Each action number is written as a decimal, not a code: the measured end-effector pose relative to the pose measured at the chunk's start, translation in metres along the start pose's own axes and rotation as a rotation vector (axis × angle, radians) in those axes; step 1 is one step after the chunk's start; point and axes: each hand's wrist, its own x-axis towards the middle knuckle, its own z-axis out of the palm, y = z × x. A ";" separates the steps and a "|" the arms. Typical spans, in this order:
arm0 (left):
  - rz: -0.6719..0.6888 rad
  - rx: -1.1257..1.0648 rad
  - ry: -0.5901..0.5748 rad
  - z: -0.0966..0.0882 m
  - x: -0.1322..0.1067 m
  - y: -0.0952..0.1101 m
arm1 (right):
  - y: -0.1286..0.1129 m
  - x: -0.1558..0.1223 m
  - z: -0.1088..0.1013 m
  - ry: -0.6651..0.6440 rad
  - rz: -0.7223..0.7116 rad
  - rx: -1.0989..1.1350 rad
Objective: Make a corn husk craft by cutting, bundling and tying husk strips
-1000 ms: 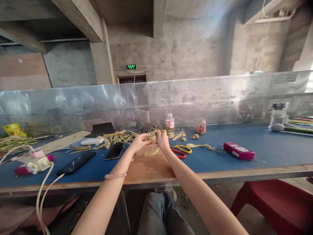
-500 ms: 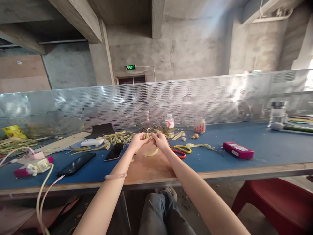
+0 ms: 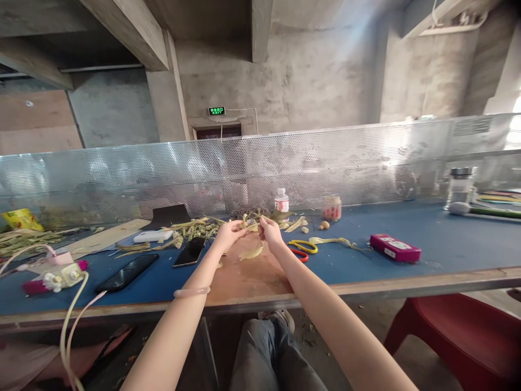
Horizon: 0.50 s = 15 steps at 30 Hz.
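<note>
My left hand is closed, its fingertips pinching a pale, dried plant strip whose curled end sticks up. To its right, my right hand is also closed in a pinch at the strip's other side; what lies inside its fingers is mostly hidden. Below them a loose pale-yellow peel lies on a brown board. Beside my right wrist are scissors with one red and one yellow handle, their blades hidden. Dried greenish stalks are heaped left of my hands.
Two dark phones and a power strip with cables lie left. A white-capped bottle, a jar and a magenta box stand to the right. Perforated metal panels line the back; a red chair is at lower right.
My right hand has moved slightly right, away from my left, widening the gap between them. The left hand stays nearly in place.
</note>
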 end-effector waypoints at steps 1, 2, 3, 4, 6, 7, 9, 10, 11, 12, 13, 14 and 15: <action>0.001 0.007 0.003 -0.001 0.000 -0.001 | 0.000 0.000 0.000 0.030 -0.028 -0.046; 0.003 0.016 0.005 -0.001 0.001 -0.002 | -0.001 -0.001 0.000 0.063 -0.064 -0.094; 0.007 0.026 0.004 -0.002 0.001 -0.003 | -0.002 -0.002 0.000 0.096 -0.105 -0.143; 0.011 0.039 0.000 -0.002 0.001 -0.004 | -0.004 -0.004 0.000 0.125 -0.150 -0.190; 0.021 0.073 -0.011 -0.001 0.001 -0.005 | -0.006 -0.008 0.000 0.158 -0.236 -0.276; 0.027 0.091 -0.018 0.000 0.000 -0.005 | -0.007 -0.010 0.000 0.164 -0.272 -0.312; 0.042 0.127 -0.035 0.002 -0.001 -0.004 | -0.008 -0.013 0.001 0.159 -0.322 -0.370; 0.051 0.143 -0.045 0.003 -0.002 -0.003 | -0.008 -0.013 0.002 0.150 -0.339 -0.392; 0.061 0.156 -0.054 0.003 -0.003 -0.002 | -0.008 -0.014 0.003 0.137 -0.349 -0.408; 0.070 0.169 -0.063 0.004 -0.004 -0.001 | -0.008 -0.014 0.004 0.122 -0.355 -0.419; 0.077 0.181 -0.068 0.004 -0.005 0.000 | -0.008 -0.013 0.005 0.105 -0.354 -0.425; 0.083 0.193 -0.069 0.004 -0.006 0.002 | -0.007 -0.012 0.006 0.089 -0.347 -0.426; 0.089 0.205 -0.067 0.004 -0.006 0.002 | -0.007 -0.011 0.007 0.075 -0.334 -0.422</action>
